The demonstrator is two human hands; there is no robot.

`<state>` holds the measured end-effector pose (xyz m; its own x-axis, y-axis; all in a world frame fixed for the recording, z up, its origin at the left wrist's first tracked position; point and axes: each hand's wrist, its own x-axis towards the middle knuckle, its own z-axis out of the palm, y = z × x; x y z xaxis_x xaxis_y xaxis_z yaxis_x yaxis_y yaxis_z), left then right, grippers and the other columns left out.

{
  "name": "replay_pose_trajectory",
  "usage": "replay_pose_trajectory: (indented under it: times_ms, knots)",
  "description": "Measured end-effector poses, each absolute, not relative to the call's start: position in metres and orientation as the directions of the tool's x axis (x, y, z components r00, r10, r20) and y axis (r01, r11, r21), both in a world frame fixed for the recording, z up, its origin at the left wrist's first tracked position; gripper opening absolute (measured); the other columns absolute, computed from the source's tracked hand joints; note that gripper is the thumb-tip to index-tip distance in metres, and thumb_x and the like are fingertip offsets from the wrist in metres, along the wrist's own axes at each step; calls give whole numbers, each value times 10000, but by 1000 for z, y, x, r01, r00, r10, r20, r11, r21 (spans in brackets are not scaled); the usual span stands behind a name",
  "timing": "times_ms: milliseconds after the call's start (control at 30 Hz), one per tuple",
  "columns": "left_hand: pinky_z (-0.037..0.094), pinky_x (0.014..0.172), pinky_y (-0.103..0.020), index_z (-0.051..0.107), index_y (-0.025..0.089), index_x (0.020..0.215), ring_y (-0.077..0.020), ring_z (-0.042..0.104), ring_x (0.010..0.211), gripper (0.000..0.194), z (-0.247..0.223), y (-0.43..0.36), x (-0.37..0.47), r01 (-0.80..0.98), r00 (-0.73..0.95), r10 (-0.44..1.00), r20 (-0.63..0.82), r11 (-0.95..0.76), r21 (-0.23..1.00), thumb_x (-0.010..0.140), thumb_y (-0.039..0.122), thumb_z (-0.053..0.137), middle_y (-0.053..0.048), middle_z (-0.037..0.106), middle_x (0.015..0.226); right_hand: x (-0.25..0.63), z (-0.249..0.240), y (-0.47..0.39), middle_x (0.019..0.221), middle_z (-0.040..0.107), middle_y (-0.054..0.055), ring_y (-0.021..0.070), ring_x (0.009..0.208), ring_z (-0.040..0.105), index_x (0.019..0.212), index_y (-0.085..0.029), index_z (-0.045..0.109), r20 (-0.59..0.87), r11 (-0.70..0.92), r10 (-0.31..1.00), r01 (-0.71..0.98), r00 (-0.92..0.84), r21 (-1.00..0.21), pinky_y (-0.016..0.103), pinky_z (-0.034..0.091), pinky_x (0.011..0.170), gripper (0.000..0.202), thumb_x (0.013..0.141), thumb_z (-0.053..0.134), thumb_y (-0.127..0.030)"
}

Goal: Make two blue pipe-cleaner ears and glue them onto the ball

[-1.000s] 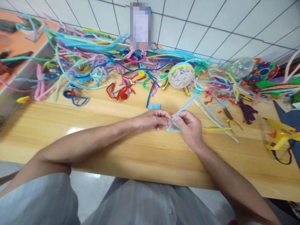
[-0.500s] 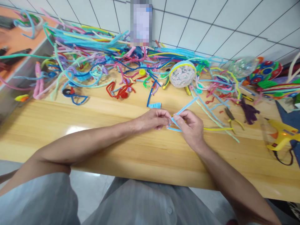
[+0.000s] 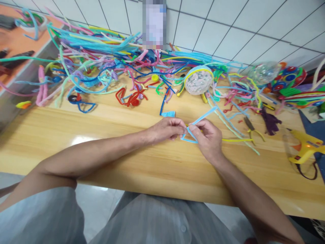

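A light blue pipe cleaner (image 3: 205, 114) is bent between my two hands, one straight end pointing up and right and a small loop hanging below. My left hand (image 3: 170, 129) pinches it from the left. On the other side my right hand (image 3: 208, 138) holds it between thumb and fingers. The fingertips of both hands nearly meet. Just above my left hand lies a small ribbed light blue piece (image 3: 168, 114). A yellow pipe cleaner (image 3: 237, 140) extends to the right from behind my right hand.
Many coloured pipe cleaners (image 3: 101, 44) are heaped along the tiled wall. A clear dome with a yellow rim (image 3: 199, 81) sits among them. Pliers (image 3: 251, 128) and a yellow glue gun (image 3: 306, 145) lie to the right. A phone-like, blurred object (image 3: 154, 25) stands at the back.
The pipe cleaner's free end and my right hand have shifted very slightly right in the view. The lower loop shows a little more openly. Both hands keep their hold.
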<state>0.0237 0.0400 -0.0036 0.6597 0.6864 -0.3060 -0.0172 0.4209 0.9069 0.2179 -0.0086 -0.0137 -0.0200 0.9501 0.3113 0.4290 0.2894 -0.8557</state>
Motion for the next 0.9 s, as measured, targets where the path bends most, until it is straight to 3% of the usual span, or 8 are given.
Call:
replay_pose_trajectory:
  times_ms: [133,300,600,733,900]
  knots:
    - [355,489,-213,665,156,726,-67,461,482,107,-3,39,24,-55,624,730,-279,397,916,794,235,693,47,589,571,219,-15,-8,762,692,-13,160,714,632,800,-235,683,359,324,933,487,-23,-811,317,509,686,169,952,713,-304]
    - [347,478,-198,682,146,701,-56,453,475,92,0,38,24,-104,559,785,-267,386,916,786,169,652,30,631,591,217,-11,-8,903,723,22,185,838,693,925,-255,754,562,504,822,575,-92,-644,350,565,748,56,951,714,-226]
    - [312,426,-204,690,142,757,-57,457,440,118,-7,42,27,-236,540,790,-290,472,849,748,253,729,12,670,620,219,-14,-9,1080,730,65,215,969,716,1110,-290,748,686,658,675,642,-270,-395,380,597,798,260,920,705,-117]
    - [325,446,-206,692,148,778,-53,454,456,185,-5,43,24,-242,545,799,-253,439,866,746,315,764,21,665,634,221,-14,-11,1104,743,75,241,985,715,1039,-304,753,631,628,720,657,-287,-417,422,599,810,196,908,700,-169]
    - [413,572,-211,715,149,767,-72,525,578,145,-1,38,21,-137,502,857,-114,209,968,803,288,737,14,683,684,221,-10,-12,1082,742,69,264,1005,712,1012,-293,724,593,558,786,611,-173,-562,484,582,903,103,931,677,-251]
